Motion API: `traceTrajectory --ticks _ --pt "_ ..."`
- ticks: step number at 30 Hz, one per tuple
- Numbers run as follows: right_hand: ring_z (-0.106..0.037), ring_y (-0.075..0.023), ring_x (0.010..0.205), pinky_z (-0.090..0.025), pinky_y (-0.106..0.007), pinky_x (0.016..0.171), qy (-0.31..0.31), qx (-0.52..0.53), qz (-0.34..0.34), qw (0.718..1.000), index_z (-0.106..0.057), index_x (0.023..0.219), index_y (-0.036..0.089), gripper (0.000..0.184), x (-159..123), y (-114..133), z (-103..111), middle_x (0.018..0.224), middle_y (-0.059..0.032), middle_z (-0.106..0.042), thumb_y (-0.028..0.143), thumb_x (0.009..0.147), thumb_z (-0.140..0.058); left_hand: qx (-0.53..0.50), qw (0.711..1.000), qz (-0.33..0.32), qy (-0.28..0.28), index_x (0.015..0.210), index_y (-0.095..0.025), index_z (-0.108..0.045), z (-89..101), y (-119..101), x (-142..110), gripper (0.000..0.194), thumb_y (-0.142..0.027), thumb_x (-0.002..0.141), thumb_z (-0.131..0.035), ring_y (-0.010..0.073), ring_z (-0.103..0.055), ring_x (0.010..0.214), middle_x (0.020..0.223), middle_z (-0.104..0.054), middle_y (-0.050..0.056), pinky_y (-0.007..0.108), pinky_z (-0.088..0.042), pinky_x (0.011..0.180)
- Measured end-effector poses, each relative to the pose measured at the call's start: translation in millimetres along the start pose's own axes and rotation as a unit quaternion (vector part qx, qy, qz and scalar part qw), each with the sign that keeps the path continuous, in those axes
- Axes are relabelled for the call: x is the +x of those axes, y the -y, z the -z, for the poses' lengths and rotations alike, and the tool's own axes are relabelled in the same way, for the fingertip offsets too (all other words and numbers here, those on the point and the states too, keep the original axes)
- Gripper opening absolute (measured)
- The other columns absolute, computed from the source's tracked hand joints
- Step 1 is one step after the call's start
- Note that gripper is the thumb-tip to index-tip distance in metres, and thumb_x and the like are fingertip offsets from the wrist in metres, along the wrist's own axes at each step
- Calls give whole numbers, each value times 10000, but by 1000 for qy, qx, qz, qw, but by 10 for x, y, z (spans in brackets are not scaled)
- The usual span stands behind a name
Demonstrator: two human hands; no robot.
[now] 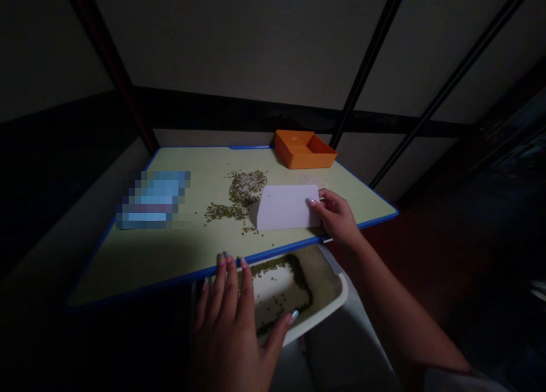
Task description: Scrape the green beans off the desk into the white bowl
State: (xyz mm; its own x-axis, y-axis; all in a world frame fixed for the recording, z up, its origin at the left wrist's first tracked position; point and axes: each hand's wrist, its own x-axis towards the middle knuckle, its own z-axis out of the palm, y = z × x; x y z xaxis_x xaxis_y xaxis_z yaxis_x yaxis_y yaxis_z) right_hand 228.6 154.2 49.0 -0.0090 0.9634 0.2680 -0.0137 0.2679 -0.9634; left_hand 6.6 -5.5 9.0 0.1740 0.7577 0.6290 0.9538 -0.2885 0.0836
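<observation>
My right hand [336,213] pinches the right end of a flat white plastic scraper [288,207]. The scraper stands tilted on the pale-topped table [162,252], just right of a scattered pile of small green beans [245,190] mixed with pale grains. Below the table's front edge is a white tub [335,298], partly under the tabletop, with more green beans gathered along its inner sides. Over the tub's left part lies my left hand [234,318], fingers spread. Its fingertips reach the blue table edge, and its thumb extends over the tub's near side.
An orange open box [305,150] stands at the table's back right corner. On the left lies a blurred-out blue item [156,198]. A few pale grains are scattered in front of the box. Dark-framed panels [239,45] rise behind the table.
</observation>
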Motion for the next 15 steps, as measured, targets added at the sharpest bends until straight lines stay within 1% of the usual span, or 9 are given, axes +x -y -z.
traceTrajectory --ticks 9,15 --pt "-492 -109 513 -356 -217 469 19 4 3 1000 -593 732 212 462 -8 15 -7 593 34 -610 586 627 -842 3 1000 -6 -8 1367 28 -478 3 -2 -10 779 -610 924 -417 421 -447 1369 1442 -499 322 574 -431 1007" --pt "-451 -94 482 -303 -210 445 24 1 11 1000 -547 714 215 484 -15 41 -26 564 48 -565 596 636 -835 5 1000 -8 -6 1354 31 -493 1 0 1 796 -631 918 -419 422 -446 1364 1441 -502 318 566 -418 1012"
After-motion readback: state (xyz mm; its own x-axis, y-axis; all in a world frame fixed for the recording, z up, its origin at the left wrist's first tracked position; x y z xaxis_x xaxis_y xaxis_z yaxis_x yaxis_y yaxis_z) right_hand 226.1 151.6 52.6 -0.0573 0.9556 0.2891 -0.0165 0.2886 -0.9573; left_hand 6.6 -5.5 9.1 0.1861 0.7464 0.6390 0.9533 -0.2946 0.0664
